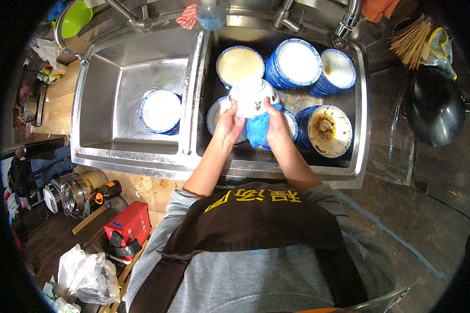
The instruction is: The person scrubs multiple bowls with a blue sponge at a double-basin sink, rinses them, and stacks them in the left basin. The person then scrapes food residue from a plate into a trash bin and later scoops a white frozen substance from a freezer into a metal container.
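Both of my hands are raised over the right basin (258, 160) of a steel double sink. My left hand (231, 125) grips the near left side of a white bowl (252, 99), tipped so that its foot faces up. On the near right side, my right hand (276, 125) holds the same bowl, with a blue cloth (257, 131) hanging between the hands. Around them in the basin stand stacks of blue-rimmed bowls (299, 62). One stack's top bowl (325, 133) is soiled with brown food residue; a bowl at the back (241, 66) contains cloudy liquid.
A small stack of bowls (160, 111) stands in the left basin (141, 144). Faucets (288, 21) and a bottle of blue liquid (211, 17) line the back edge. To the right are a bamboo brush (413, 43) and a black wok (434, 109).
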The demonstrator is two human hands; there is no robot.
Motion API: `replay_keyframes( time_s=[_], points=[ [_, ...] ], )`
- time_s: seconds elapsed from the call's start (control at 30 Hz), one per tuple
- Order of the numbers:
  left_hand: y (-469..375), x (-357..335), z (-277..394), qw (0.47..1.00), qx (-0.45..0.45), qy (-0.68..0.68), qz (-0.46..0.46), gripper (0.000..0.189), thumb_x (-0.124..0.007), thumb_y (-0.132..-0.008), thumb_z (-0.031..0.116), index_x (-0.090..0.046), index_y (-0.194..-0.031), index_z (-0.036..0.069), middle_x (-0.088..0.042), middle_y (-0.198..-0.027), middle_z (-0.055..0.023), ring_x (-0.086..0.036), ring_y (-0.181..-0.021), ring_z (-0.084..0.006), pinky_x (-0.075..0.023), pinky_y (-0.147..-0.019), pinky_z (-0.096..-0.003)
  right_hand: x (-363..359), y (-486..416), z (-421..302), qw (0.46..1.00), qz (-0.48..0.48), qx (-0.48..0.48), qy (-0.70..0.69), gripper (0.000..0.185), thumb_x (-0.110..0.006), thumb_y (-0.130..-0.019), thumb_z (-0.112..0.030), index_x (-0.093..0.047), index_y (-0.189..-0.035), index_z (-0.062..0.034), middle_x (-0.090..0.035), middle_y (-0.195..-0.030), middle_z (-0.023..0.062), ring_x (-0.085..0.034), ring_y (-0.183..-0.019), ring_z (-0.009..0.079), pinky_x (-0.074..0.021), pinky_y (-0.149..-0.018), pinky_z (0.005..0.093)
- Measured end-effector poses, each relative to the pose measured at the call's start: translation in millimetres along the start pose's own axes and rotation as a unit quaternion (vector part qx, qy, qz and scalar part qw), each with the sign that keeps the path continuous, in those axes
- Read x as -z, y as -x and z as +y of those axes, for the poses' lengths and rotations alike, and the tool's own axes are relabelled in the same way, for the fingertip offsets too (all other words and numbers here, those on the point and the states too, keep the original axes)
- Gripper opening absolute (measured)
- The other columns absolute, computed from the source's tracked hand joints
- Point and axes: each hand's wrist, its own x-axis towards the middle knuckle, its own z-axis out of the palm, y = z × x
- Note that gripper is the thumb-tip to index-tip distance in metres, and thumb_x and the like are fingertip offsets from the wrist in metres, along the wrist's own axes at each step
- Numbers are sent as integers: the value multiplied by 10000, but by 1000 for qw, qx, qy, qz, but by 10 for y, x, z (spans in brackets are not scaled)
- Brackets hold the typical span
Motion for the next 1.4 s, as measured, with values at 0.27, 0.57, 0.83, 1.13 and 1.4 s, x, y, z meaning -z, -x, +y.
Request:
replay_keyframes(
  time_s=[0.27, 0.57, 0.83, 1.13, 1.4],
  points=[
    [136, -525, 564, 911, 77, -403, -38, 716, -453, -744, 638, -463, -1115, 27, -494, -993, -140, -482, -917, -232, -362, -851, -386, -449, 238, -104, 645, -3, 149, 749, 202, -607, -722, -124, -574, -862, 18, -605, -772, 191, -594, -725, 306, -457, -645, 361],
    [33, -430, 629, 843, -71, -533, -13, 569, -556, -761, 370, -431, -1126, -48, -522, -1043, -150, -489, -986, -218, -356, -861, -261, -387, 395, 232, 472, -132, 289, 822, 94, -565, -600, -12, -571, -689, 18, -597, -723, 194, -589, -751, 325, -479, -646, 395],
    [42, -303, 1191, 890, 113, -442, -17, 366, -542, -642, 247, -580, -919, 12, -602, -854, -117, -560, -798, -222, -432, -742, -311, -215, 156, -466, 246, -268, 477, 800, 167, -527, -619, -34, -579, -773, 6, -562, -864, 140, -499, -998, 255, -315, -970, 399],
    [-21, -285, 182, 911, -226, -326, 115, 578, -437, -725, 104, -277, -1271, 1, -386, -1233, -188, -349, -1171, -267, -272, -968, -328, -429, 96, 255, 570, -78, 242, 781, 166, -512, -644, -2, -553, -803, 22, -579, -784, 241, -571, -734, 385, -452, -657, 455],
    [-139, -37, 1089, 872, 127, -472, -18, 273, -535, -615, 216, -580, -847, 79, -591, -789, -53, -542, -728, -157, -426, -641, -248, 123, -51, -225, 267, -279, 455, 803, 224, -484, -705, -49, -567, -906, 4, -535, -1081, 141, -419, -1149, 229, -226, -1009, 478]
  ],
)
